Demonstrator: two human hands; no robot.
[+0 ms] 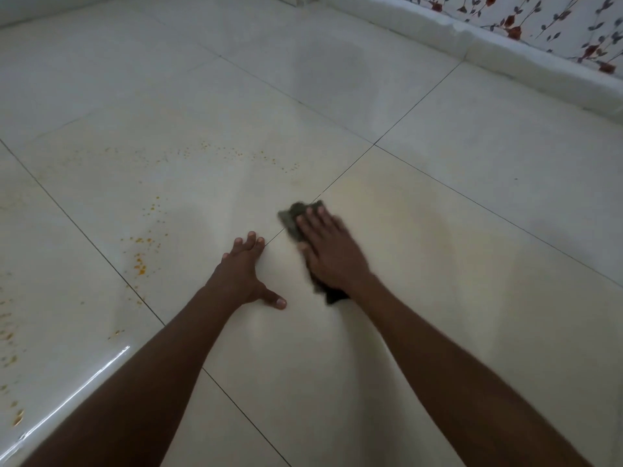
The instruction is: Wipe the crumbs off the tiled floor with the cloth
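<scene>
While bracing on the tiled floor, the left hand is lying flat, fingers spread, holding nothing. Right hand is pressing the dark cloth flat against the tile, fingers straight, beside a grout line. Orange crumbs are sitting well left of the cloth, more scattered farther out. Best move, likely: sweeping leftward with even pressure, gathering crumbs rather than scattering them.
</scene>
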